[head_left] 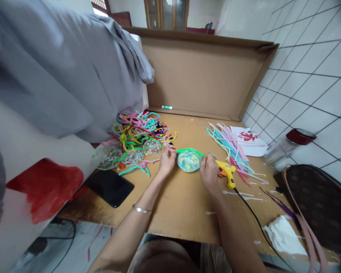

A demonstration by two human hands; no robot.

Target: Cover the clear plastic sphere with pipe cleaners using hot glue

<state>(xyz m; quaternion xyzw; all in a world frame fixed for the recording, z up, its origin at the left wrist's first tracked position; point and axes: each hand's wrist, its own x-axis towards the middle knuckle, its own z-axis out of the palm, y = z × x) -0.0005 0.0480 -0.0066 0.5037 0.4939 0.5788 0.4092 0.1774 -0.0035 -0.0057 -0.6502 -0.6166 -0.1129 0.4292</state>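
Both hands [167,161] [208,171] pinch green pipe cleaner [189,151] with their fingers, bare table [182,204] in front.

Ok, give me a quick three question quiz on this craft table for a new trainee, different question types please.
1. True or false: the yellow glue gun lies on the table beside the right hand.
2. Multiple choice: what arches over the round disc between the two hands? A) a green pipe cleaner B) a black cable C) a purse strap
3. Fill in: the black phone lies on the side of the person's ____ hand.

Key: 1 true; 2 A; 3 left.
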